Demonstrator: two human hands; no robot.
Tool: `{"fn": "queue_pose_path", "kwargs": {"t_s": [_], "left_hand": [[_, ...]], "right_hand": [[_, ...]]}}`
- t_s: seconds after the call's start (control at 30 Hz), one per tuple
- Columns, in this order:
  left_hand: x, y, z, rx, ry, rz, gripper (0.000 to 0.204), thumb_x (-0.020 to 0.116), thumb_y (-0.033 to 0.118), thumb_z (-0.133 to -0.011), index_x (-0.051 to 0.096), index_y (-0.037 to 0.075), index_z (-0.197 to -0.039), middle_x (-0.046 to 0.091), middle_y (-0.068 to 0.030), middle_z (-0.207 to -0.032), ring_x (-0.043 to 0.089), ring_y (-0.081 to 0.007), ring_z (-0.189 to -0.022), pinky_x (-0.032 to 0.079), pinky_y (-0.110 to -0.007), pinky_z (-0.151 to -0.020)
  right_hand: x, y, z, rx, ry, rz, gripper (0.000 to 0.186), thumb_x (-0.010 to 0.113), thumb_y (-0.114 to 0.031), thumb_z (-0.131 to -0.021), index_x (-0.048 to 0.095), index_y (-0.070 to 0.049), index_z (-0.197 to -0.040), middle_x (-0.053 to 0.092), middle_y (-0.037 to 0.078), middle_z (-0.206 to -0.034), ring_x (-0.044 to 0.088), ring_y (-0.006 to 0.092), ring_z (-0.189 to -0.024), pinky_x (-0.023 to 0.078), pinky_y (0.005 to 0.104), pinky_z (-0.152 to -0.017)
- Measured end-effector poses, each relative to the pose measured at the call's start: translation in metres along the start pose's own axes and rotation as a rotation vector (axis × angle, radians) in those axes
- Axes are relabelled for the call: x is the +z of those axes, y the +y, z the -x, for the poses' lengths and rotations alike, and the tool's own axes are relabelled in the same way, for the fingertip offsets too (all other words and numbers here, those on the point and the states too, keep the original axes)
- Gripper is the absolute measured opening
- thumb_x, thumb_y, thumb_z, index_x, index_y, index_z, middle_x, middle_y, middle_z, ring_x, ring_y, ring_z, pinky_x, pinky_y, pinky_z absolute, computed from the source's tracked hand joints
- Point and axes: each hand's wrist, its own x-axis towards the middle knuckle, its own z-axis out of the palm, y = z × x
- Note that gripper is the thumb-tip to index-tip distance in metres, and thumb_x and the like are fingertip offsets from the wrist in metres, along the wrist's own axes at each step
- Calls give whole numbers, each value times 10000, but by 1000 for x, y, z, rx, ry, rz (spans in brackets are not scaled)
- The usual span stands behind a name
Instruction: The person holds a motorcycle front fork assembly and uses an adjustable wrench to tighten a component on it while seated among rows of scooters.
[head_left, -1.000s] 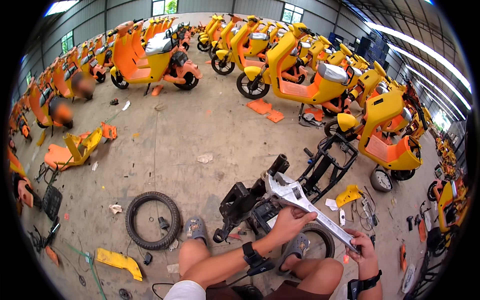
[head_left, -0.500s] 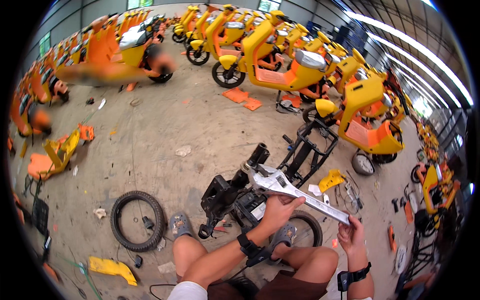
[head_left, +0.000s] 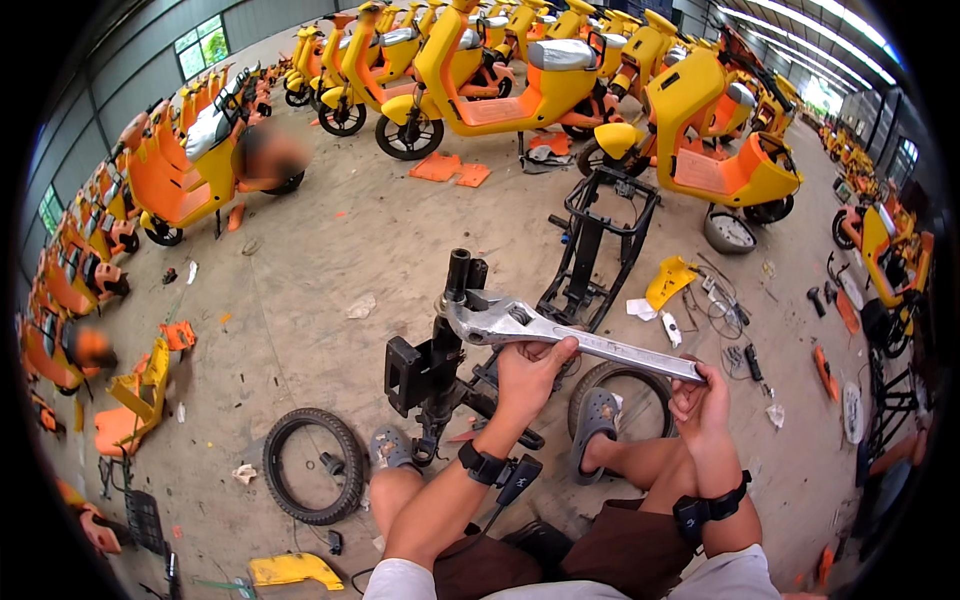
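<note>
A large silver adjustable wrench lies across the view, its jaws at the black steering tube of a scooter frame. Whether the jaws grip the tube cannot be made out. My left hand is closed round the handle close to the wrench's head, thumb on top. At the handle's far right end, my right hand has its fingers curled round the tip. The scooter's black front part stands upright between my legs, and its black tubular frame stretches away behind it.
Tyres lie by my feet, one at the left, another partly hidden behind my right leg. Yellow panels, cables and a wheel hub are scattered at the right. Rows of yellow and orange scooters stand beyond.
The wrench's handle has swung up to lie more level, both hands rising with it. The steering tube appears further left and more upright, and the view has shifted.
</note>
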Motion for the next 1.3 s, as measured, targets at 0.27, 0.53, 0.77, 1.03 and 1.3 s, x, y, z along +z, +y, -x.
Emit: {"fn": "queue_pose_path", "kwargs": {"t_s": [0.27, 0.53, 0.77, 1.03, 1.3], "left_hand": [[-9, 16, 13, -78, -78, 30, 254, 699, 104, -869, 622, -91, -1013, 687, -143, -994, 665, -165, -870, 558, -298, -790], [-34, 29, 25, -158, -194, 23, 225, 699, 75, -858, 629, -81, -1003, 697, -144, -951, 676, -180, -799, 576, -304, -684], [-46, 33, 37, -213, -140, 54, 307, 703, 59, -851, 554, -89, -1074, 681, -170, -999, 679, -209, -836, 587, -319, -736], [-36, 105, 51, -327, -111, -421, 250, 734, 151, -841, 684, -54, -976, 701, -89, -764, 657, -108, -649, 506, -216, -587], [-119, 101, 37, 572, 863, -446, 307, 497, 204, -992, 681, -43, -992, 688, -96, -788, 603, -119, -701, 490, -281, -765]], "right_hand": [[2, 12, 43, -58, 1, 62, 328, 395, -217, -912, 530, 8, -1107, 612, 207, -724, 497, 199, -394, 370, 273, -347], [13, 7, 86, 90, -92, 576, 431, 534, -189, -844, 572, 84, -1176, 637, 123, -820, 598, 183, -538, 472, 258, -466], [88, 10, 96, -11, -503, 1266, 436, 630, -12, -828, 526, 103, -1235, 692, 91, -989, 651, 107, -839, 534, 260, -739], [87, 15, 79, -207, -606, 1328, 543, 585, 17, -762, 502, 74, -1296, 717, 55, -853, 651, 77, -728, 530, 246, -662], [115, 6, 94, -138, -598, 1426, 512, 647, -75, -805, 521, 49, -1285, 713, 56, -812, 623, 57, -694, 522, 239, -656]]}}
